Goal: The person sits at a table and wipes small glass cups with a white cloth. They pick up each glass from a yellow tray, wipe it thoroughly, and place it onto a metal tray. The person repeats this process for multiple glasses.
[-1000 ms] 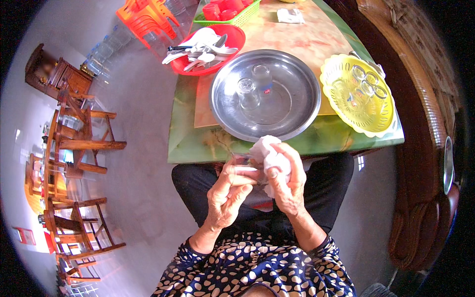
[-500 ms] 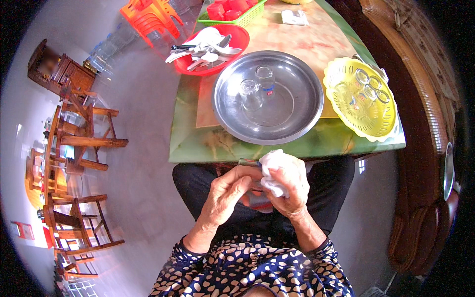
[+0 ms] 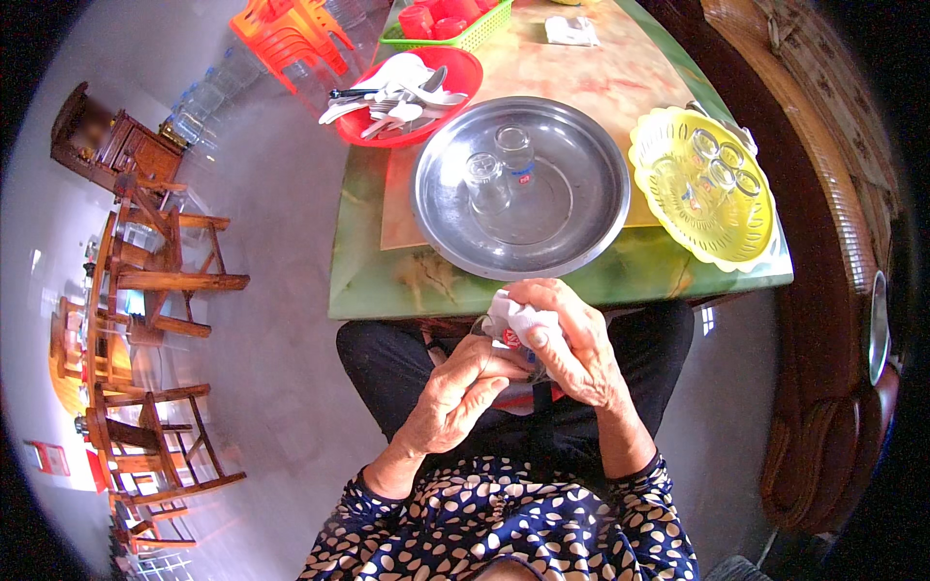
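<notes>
Over my lap, just off the table's near edge, my left hand (image 3: 457, 390) is wrapped round a clear drinking glass (image 3: 529, 356), mostly hidden by my fingers. A white cloth (image 3: 516, 315) is pinched in my right hand (image 3: 573, 344) and pressed against the glass's side. Straight ahead on the table, a wide steel basin (image 3: 572, 247) holds two clear glasses (image 3: 487, 184) standing side by side. To the right, a yellow scalloped plastic basket (image 3: 741, 254) contains several more clear glasses (image 3: 722, 174).
A red bowl (image 3: 470, 70) of spoons and ladles (image 3: 402, 102) sits left of the basin. Behind it is a green basket (image 3: 475, 37) with red cups (image 3: 449, 27). A folded white cloth (image 3: 572, 31) lies at the far side. Wooden chairs (image 3: 170, 281) stand left on the floor.
My right hand and the cloth have shifted and turned over the glass, with the fingers now arched over its top. The left hand has moved slightly to the right with the glass.
</notes>
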`<state>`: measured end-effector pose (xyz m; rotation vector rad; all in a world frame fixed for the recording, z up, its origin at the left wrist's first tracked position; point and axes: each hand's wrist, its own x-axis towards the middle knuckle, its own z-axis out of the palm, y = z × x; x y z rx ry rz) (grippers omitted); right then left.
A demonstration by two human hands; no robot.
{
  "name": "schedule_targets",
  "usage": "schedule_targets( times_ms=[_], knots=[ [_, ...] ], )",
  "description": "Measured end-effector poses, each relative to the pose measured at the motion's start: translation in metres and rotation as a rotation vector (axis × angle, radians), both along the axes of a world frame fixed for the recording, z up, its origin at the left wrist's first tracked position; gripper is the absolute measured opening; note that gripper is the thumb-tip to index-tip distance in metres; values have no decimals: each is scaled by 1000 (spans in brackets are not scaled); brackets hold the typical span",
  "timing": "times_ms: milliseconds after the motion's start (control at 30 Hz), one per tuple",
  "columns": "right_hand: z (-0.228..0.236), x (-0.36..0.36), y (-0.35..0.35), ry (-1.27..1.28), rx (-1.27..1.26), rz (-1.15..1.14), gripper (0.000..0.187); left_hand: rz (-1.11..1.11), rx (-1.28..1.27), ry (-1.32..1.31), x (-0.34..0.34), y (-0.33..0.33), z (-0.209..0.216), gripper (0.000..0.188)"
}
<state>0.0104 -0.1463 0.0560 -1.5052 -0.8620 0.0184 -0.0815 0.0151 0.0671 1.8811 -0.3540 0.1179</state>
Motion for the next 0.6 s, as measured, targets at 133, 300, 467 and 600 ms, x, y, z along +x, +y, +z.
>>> schedule_targets(
  times_ms=[133, 300, 467, 600],
  knots=[
    [-3, -12, -4, -258, -115, -90, 44, 58, -65, 67, -1, -2, -7, 19],
    [-4, -31, -2, -439, -205, -115, 54, 84, -65, 92, -5, -4, -9, 36],
    [14, -22, -5, -367, -197, 12, 49, 96, -52, 101, -9, -5, -1, 34],
    [23, -6, -10, -105, -123, 225, 40, -49, -37, 10, -7, -5, 9, 17]
  ],
)
